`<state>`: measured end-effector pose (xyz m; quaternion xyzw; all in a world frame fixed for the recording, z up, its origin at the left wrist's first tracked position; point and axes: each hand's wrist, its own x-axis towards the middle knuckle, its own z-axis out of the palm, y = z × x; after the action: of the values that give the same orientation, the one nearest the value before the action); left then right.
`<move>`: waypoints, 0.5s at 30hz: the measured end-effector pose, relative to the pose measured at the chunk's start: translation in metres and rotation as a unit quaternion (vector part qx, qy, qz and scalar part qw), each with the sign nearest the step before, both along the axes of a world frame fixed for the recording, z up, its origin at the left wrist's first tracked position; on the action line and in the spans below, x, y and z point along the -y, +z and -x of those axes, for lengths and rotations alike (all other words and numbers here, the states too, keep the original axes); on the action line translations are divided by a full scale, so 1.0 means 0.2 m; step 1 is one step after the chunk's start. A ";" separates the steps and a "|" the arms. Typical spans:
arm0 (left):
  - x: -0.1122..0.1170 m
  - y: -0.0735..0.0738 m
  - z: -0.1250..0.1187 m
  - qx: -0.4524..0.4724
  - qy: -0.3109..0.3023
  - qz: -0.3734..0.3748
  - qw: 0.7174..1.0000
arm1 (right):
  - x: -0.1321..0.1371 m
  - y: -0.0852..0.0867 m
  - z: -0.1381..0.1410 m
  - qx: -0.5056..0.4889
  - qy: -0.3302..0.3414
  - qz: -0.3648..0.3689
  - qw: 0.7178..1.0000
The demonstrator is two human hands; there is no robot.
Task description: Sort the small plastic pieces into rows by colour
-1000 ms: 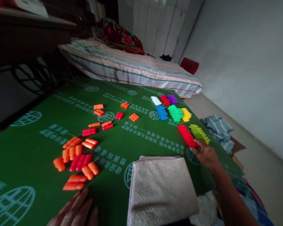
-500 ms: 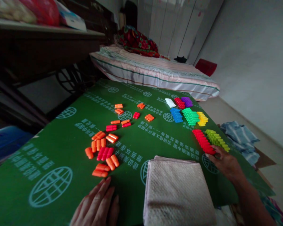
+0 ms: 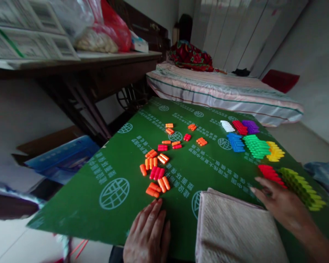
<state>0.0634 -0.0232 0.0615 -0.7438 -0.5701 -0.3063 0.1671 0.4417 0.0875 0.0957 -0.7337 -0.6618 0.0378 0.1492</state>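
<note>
My left hand (image 3: 149,232) lies flat on the green board near its front edge, with fingers stretched out. Just beyond its fingertips is a scattered group of bullet-shaped plastic blocks, including an orange pair (image 3: 153,190) and a deep-red cluster (image 3: 157,173). My right hand (image 3: 286,202) hovers at the right, thumb and forefinger apart with nothing visible between them. Beside it runs a red row of joined blocks (image 3: 271,174), its near end partly hidden by the hand. A lime-green row (image 3: 301,188) lies to the right of that.
Blue (image 3: 235,142), green (image 3: 256,146), yellow (image 3: 275,151), white (image 3: 227,126) and purple (image 3: 250,126) block groups lie at the far right. A folded beige cloth (image 3: 235,230) is between my hands. Beyond the board (image 3: 79,219) stand a bed (image 3: 222,86) and a sewing table (image 3: 120,58).
The view has swung left, so everything sits further right. My right hand has come away from the near end of the red row, fingers now apart. My left hand remains flat.
</note>
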 end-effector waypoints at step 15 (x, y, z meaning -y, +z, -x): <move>0.01 -0.07 0.00 0.024 0.019 -0.035 0.999 | -0.50 0.18 1.14 0.015 0.272 0.068 0.960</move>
<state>0.0634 -0.0243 0.0470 -0.7189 -0.5771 -0.3405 0.1849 0.2133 0.1882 0.1319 -0.5350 -0.8344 0.1108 0.0727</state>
